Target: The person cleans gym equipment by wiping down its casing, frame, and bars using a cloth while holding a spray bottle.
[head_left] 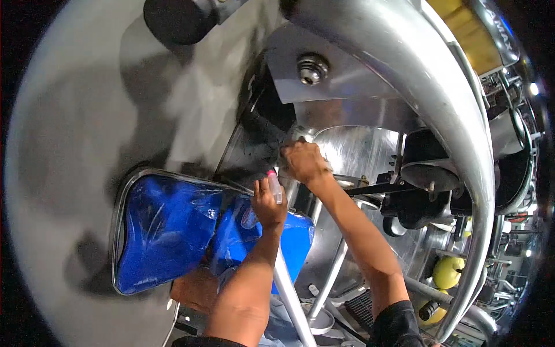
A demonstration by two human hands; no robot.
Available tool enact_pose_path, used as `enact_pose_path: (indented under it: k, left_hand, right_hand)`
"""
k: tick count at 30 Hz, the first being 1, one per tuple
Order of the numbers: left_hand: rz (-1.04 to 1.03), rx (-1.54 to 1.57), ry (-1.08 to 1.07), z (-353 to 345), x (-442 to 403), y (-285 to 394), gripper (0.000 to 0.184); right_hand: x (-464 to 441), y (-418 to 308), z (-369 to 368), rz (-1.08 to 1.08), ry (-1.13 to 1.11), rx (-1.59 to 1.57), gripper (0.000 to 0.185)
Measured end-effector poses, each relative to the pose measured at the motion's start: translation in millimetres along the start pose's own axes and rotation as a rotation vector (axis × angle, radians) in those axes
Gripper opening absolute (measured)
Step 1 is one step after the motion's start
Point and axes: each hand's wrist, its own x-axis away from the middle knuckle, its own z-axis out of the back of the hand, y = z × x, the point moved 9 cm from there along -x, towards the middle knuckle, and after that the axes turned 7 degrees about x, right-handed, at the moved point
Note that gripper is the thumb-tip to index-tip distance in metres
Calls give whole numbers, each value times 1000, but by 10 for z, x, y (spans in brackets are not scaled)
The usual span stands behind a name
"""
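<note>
My left hand [267, 207] is closed around a small clear spray bottle [277, 191] with a pink top. Just above and to its right, my right hand [304, 161] is closed against a shiny metal panel [352, 147]. Whatever lies under its curled fingers is hidden. A dark, glossy sheet-like surface [254, 141] lies left of the right hand. Beneath my left forearm are blue pads [167, 231] wrapped in clear plastic, the larger one edged by a metal rim.
A thick curved silver tube [428, 87] arches across the upper right. Behind it sits a metal plate with a round bolt [313, 68]. Thin white tubes [292, 295] run below my arms. Black machine parts [425, 173] and yellow rounded objects [448, 272] stand to the right.
</note>
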Motion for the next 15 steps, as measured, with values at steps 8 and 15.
enact_pose_path:
  k: [8, 15]
  left_hand:
    - [137, -124, -16, -43, 92, -149, 50]
    - [233, -183, -14, -5, 68, -142, 39]
  right_hand:
    - [-271, -140, -152, 213, -316, 3, 36]
    - [-744, -512, -519, 350, -325, 133, 28]
